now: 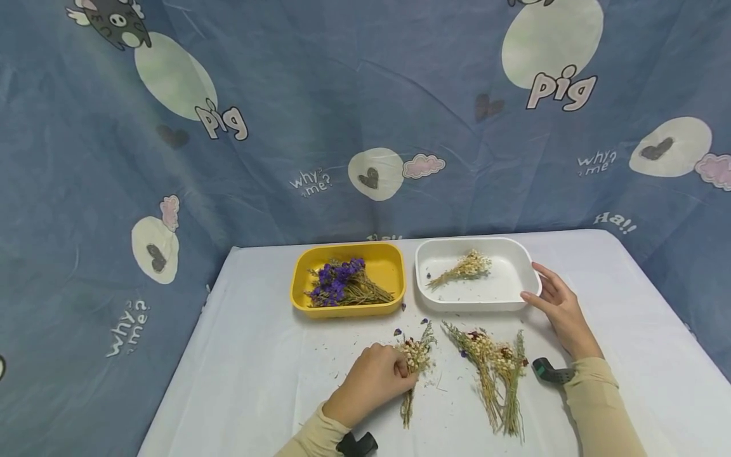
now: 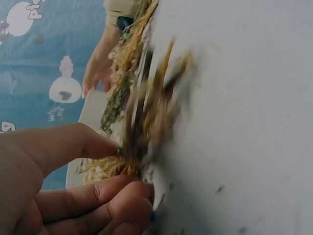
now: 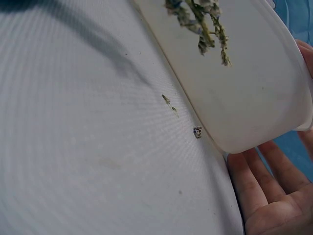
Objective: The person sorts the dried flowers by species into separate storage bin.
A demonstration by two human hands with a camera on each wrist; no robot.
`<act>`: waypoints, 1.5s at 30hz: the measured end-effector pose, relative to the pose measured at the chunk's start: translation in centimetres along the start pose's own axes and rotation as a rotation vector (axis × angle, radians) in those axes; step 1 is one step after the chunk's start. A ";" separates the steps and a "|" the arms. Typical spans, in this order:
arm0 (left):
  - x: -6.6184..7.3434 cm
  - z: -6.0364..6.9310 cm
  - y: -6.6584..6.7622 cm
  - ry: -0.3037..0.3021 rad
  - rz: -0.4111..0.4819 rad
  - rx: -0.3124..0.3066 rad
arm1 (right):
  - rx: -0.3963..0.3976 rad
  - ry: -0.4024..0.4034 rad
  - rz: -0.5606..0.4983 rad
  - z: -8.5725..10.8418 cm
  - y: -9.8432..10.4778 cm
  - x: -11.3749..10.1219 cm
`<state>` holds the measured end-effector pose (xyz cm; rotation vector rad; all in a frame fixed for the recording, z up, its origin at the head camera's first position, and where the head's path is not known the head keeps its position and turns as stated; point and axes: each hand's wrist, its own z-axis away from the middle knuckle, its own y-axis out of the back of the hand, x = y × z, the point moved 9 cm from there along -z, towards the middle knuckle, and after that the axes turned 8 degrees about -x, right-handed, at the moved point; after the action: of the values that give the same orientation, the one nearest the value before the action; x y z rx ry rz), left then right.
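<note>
My left hand (image 1: 379, 379) pinches a small bunch of dried flowers (image 1: 415, 355), pale with a green sprig, by its stems near the front of the table. In the left wrist view, thumb and fingers close around the blurred stems (image 2: 156, 93). My right hand (image 1: 562, 311) grips the right end of a white tray (image 1: 474, 306), its thumb at the near corner and fingers along the side. Inside that tray lies one cream dried-flower bunch (image 1: 465, 268). Between the hands, more dried bunches (image 1: 493, 368) lie side by side on the table.
A yellow tray (image 1: 348, 311) with purple dried flowers (image 1: 337, 279) stands left of the white one. Loose petals and bits (image 1: 398, 332) are scattered on the white tabletop (image 1: 240, 355). Behind the table hangs a blue printed cloth (image 1: 285, 95).
</note>
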<state>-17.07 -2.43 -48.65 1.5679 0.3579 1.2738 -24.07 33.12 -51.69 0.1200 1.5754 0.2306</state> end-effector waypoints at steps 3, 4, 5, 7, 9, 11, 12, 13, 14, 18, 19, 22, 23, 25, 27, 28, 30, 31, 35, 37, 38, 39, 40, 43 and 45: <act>-0.2 -0.1 0.4 -0.002 0.036 -0.015 | -0.001 -0.002 -0.002 0.0 0.1 0.0; -0.4 -0.1 0.5 0.000 0.049 -0.022 | -0.002 0.000 -0.010 0.0 0.1 0.0; -0.5 -0.2 0.6 0.001 0.059 -0.026 | -0.004 0.003 -0.016 0.0 0.1 -0.1; -0.7 -0.3 0.7 0.007 0.073 -0.033 | -0.006 0.007 -0.027 0.1 0.2 -0.1; -1.0 -0.3 0.8 0.016 0.088 -0.044 | -0.004 0.008 -0.025 0.1 0.3 -0.2; -1.2 -0.4 0.7 0.026 0.098 -0.057 | -0.002 0.003 -0.016 0.1 0.4 -0.2; -1.3 -0.4 0.7 0.029 0.104 -0.064 | 0.000 -0.001 -0.010 0.1 0.4 -0.1; -1.3 -0.4 0.6 0.032 0.111 -0.072 | 0.000 -0.004 -0.007 0.1 0.4 -0.1; -1.4 -0.4 0.5 0.034 0.117 -0.079 | 0.000 -0.008 -0.002 0.1 0.5 -0.1; -1.6 -0.5 0.3 0.041 0.160 -0.100 | -0.002 -0.012 -0.006 0.1 0.5 -0.2; -1.6 -0.6 0.2 0.039 0.174 -0.103 | -0.003 -0.011 -0.008 0.1 0.4 -0.3; -1.7 -0.7 0.1 0.031 0.214 -0.103 | -0.004 -0.009 -0.008 0.1 0.4 -0.3; -1.7 -0.7 0.1 0.030 0.224 -0.103 | -0.004 -0.008 -0.008 0.1 0.4 -0.3; -1.8 -0.7 0.1 0.030 0.232 -0.100 | -0.005 -0.007 -0.013 0.0 0.3 -0.4; -2.0 -0.7 0.0 0.035 0.237 -0.101 | -0.004 -0.009 -0.017 0.0 0.3 -0.4; -2.0 -0.7 0.0 0.033 0.237 -0.100 | -0.004 -0.011 -0.016 0.0 0.2 -0.3; -2.1 -0.7 0.0 0.032 0.244 -0.102 | -0.003 -0.014 -0.016 0.0 0.2 -0.3; -2.1 -0.7 0.0 0.030 0.247 -0.104 | -0.003 -0.015 -0.016 0.0 0.2 -0.3; -2.0 -0.7 0.1 0.018 0.261 -0.112 | -0.006 -0.015 -0.022 0.0 0.1 -0.3; -1.9 -0.7 0.2 0.014 0.262 -0.113 | -0.006 -0.013 -0.023 0.0 0.0 -0.2; -1.9 -0.7 0.2 0.012 0.262 -0.113 | -0.007 -0.013 -0.023 0.0 0.0 -0.1; -1.9 -0.7 0.3 0.011 0.262 -0.113 | -0.006 -0.013 -0.019 0.0 0.0 -0.1; -1.9 -0.7 0.3 0.011 0.262 -0.114 | -0.005 -0.016 -0.013 0.0 0.0 0.0; -1.8 -0.6 0.5 0.005 0.264 -0.118 | 0.003 -0.024 -0.005 -0.1 0.0 0.1; -1.8 -0.6 0.6 0.003 0.265 -0.117 | 0.004 -0.026 0.000 -0.1 0.0 0.2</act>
<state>-18.48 -3.71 -49.21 1.5494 0.0758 1.4712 -24.16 33.18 -51.83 0.1258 1.5499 0.2256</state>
